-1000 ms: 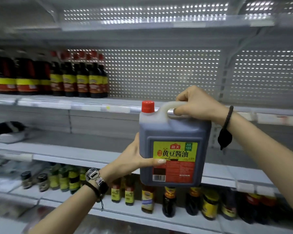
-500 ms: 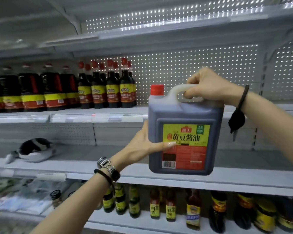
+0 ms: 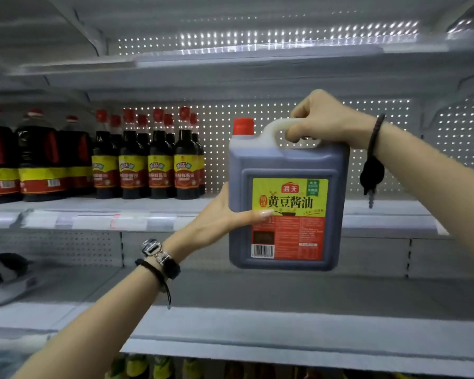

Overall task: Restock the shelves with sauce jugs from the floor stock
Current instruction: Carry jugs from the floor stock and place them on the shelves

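While right hand (image 3: 323, 119) grips handle, left hand (image 3: 225, 214) steadies jug (image 3: 288, 165).

The left hand (image 3: 222, 214) hides its fingers behind the jug (image 3: 288, 165), whose fine print is unreadable. Along the bottom edge, bottles (image 3: 148, 368) show only tops; a blurred dark object (image 3: 0, 269) is cut off at left.
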A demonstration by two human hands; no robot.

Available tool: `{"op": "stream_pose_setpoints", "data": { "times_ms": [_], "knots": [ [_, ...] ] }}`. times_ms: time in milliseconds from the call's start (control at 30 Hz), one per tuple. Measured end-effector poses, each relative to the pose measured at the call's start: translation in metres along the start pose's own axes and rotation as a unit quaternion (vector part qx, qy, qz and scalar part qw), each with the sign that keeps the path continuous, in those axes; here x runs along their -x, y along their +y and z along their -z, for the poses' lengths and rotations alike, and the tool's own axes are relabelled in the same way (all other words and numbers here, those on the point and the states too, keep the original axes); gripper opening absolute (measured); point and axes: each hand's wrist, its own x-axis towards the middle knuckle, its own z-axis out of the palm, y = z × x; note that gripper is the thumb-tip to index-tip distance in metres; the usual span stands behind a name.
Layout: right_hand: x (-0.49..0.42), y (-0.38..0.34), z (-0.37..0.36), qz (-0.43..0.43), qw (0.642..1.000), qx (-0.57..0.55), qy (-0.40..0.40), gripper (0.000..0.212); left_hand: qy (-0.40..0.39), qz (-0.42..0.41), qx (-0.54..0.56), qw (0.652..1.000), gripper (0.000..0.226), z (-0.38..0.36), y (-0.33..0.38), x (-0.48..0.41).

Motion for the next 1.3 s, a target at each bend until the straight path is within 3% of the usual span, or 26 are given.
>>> {"op": "stream_pose_setpoints", "data": {
  "times_ms": [267, 567, 800, 900, 967, 1133, 1300],
  "knots": [
    [-0.079, 0.029, 0.014, 0.045, 0.998, 0.027, 0.020, 0.032, 0.017, -0.018, -0.022, 0.999, 0.091, 0.026, -0.019, -0.089],
    [-0.151, 0.070, -0.005, 0.025, 0.999, 0.030, 0.027, 0.031, 0.003, -0.015, -0.022, 1.000, 0.098, 0.056, -0.056, -0.158],
    [-0.196, 0.093, -0.041, -0.004, 0.996, 0.081, 0.024, 0.018, -0.006, 0.008, 0.004, 1.000, 0.073, 0.078, -0.097, -0.188],
    [-0.211, 0.101, -0.055, -0.001, 0.996, 0.082, 0.018, 0.025, -0.025, 0.015, 0.002, 1.000, 0.041, 0.084, -0.109, -0.195],
    [-0.219, 0.108, -0.064, 0.002, 0.997, 0.078, 0.015, 0.027, -0.030, 0.022, 0.008, 0.999, 0.035, 0.088, -0.118, -0.199],
    [-0.229, 0.125, -0.086, -0.003, 0.998, 0.070, 0.002, 0.034, -0.036, 0.064, -0.008, 0.997, 0.072, 0.097, -0.146, -0.209],
    [-0.240, 0.138, -0.102, -0.017, 0.998, 0.064, 0.010, 0.030, -0.042, 0.096, 0.011, 0.994, 0.080, 0.100, -0.157, -0.212]
  ]
}}
